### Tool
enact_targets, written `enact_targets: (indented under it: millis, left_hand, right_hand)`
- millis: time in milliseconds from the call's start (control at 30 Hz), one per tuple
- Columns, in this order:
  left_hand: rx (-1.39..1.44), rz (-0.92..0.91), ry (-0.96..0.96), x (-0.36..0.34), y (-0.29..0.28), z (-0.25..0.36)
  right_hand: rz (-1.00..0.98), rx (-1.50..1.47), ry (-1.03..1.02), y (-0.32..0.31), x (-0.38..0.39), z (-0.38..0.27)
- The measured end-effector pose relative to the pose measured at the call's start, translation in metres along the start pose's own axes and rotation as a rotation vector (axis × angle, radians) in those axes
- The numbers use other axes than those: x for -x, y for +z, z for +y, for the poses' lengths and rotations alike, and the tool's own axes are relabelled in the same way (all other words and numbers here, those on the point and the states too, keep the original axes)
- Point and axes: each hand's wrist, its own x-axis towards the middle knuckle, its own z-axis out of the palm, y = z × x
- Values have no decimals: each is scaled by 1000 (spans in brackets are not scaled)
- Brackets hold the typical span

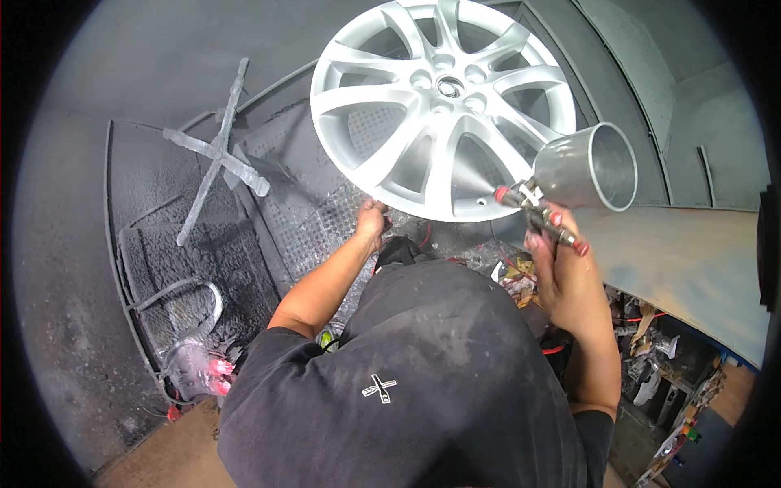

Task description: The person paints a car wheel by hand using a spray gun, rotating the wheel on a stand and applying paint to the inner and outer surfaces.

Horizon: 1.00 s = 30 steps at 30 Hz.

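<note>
A white multi-spoke alloy wheel fills the top middle. My right hand grips a spray gun with red knobs and a metal cup; its nozzle points left at the wheel’s lower spokes, where a pale mist shows. My left hand is closed just at the wheel’s lower left edge; what its fingers hold beneath the rim is hidden.
A coated cross-shaped stand stands left against the dark booth wall. A looped hose and pipe are lower left. A pale board runs along the right, above littered shelving. A metal tread plate lies below the wheel.
</note>
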Motion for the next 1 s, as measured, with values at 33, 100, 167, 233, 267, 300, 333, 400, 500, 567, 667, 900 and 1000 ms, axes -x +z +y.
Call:
enact_targets:
  millis: [33,100,167,233,267,300,333,400,500,567,667,900,1000]
  left_hand:
    - [-1,-29,-22,4,4,-3]
    - [0,-50,-63,14,14,-10]
    - [17,-75,-64,7,15,-32]
    - [-11,-65,-159,32,41,-19]
    - [-5,-57,-155,28,38,-27]
    - [-37,-154,-151,19,33,-39]
    - [-71,-257,-150,16,34,-45]
    - [-12,-327,-237,13,35,-58]
    - [-92,-287,-311,38,51,-32]
    - [-29,-382,-286,30,35,-31]
    - [-16,-219,-219,21,12,-12]
    - [-12,73,-2,-25,-26,42]
    - [-27,108,36,-22,-19,44]
  right_hand:
    - [-50,-45,66,0,4,-3]
    - [-107,-69,80,2,13,-8]
    - [-217,-101,77,3,17,-13]
    - [-280,-173,59,5,20,-11]
    - [-317,-244,25,7,20,-16]
    - [-320,-331,104,11,22,-22]
    - [-322,-331,101,16,20,-24]
    - [-224,-208,58,24,15,-25]
    - [-130,-91,39,24,8,-16]
    - [-90,-126,158,21,9,-12]
    - [-9,28,115,9,9,-5]
    - [135,214,30,-4,-9,9]
    - [128,186,27,-3,-15,-1]
